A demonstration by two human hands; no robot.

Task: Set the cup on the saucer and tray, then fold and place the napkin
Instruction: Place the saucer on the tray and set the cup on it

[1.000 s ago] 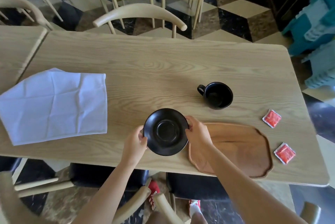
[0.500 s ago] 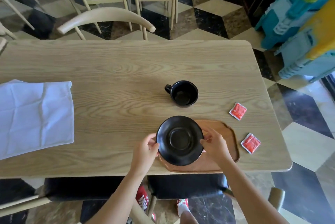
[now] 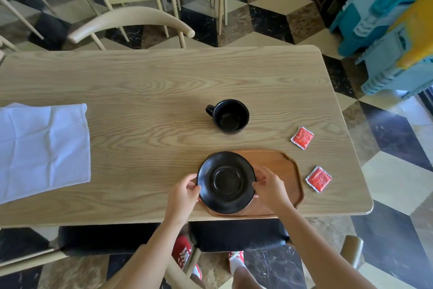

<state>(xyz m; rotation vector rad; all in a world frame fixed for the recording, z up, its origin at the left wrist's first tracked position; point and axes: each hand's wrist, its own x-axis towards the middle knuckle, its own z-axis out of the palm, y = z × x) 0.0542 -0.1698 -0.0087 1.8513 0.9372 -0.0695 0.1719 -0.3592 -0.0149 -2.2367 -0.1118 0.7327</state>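
A person stands at the near edge of a light wooden table (image 3: 145, 82), both bare hands on a black saucer (image 3: 226, 182). The left hand (image 3: 181, 197) pinches the saucer's left rim with its fingers curled; the right hand (image 3: 270, 189) grips the right rim the same way. The saucer sits over the left end of a brown wooden tray (image 3: 283, 169), which lies at the table's near edge; I cannot tell if it rests flat or is held just above. A black cup (image 3: 230, 116), empty and upright with its handle pointing left, stands on the bare table just beyond the tray. A white napkin (image 3: 42, 150) lies unfolded, well apart at the left. 2 red sachets (image 3: 302, 137) (image 3: 318, 178) lie right of the tray.
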